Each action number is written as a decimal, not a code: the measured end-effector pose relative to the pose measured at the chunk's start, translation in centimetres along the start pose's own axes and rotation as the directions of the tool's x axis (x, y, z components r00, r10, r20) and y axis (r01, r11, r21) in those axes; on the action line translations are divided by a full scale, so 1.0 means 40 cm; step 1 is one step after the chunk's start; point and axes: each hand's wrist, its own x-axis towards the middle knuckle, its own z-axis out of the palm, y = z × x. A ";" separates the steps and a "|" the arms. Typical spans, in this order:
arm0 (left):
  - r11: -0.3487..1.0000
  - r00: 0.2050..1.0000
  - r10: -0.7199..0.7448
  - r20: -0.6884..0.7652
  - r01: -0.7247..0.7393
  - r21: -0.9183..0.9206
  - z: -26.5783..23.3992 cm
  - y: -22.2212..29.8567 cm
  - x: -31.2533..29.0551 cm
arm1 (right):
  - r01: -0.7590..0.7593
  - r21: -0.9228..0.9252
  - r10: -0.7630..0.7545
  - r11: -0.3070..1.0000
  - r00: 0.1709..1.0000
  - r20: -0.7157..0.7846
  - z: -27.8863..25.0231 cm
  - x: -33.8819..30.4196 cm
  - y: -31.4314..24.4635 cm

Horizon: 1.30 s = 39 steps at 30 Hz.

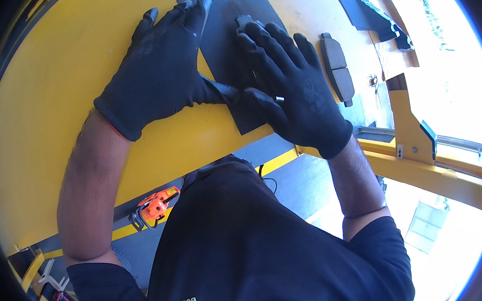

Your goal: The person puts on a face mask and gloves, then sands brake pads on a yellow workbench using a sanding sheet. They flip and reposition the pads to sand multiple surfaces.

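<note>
Both my hands wear black knit gloves. My left hand (160,65) lies spread on the yellow table and the left edge of a dark grey sheet (227,9) that looks like sandpaper; its thumb stretches right across the sheet. Over the sheet, my right hand (294,87) covers a dark brake pad (243,21), with its fingers laid along it. One end of that pad shows beyond the fingertips; most of it is hidden. A small silvery piece shows by the right thumb. To the right of this hand, a second brake pad (337,68) rests on the table.
The yellow table (168,162) curves round on the left, its near edge by my waist. Yellow metal framework (433,173) stands at the right. An orange power tool, seemingly a chainsaw (155,206), is below the table edge. Dark folded material (376,18) lies at the far right.
</note>
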 end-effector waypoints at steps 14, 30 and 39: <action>0.997 0.997 0.075 0.002 -0.075 -0.025 -0.023 0.007 0.024 | 0.090 0.009 -0.089 0.996 0.993 -0.080 -0.006 0.039 0.038; 1.000 0.999 0.000 -0.050 -0.001 -0.010 -0.015 0.021 -0.003 | 0.168 0.021 -0.169 0.986 0.984 0.064 0.038 0.158 0.117; 0.999 0.998 0.029 -0.056 -0.031 -0.037 -0.017 0.016 0.001 | 0.058 0.075 -0.065 0.995 0.993 0.095 0.015 0.118 0.070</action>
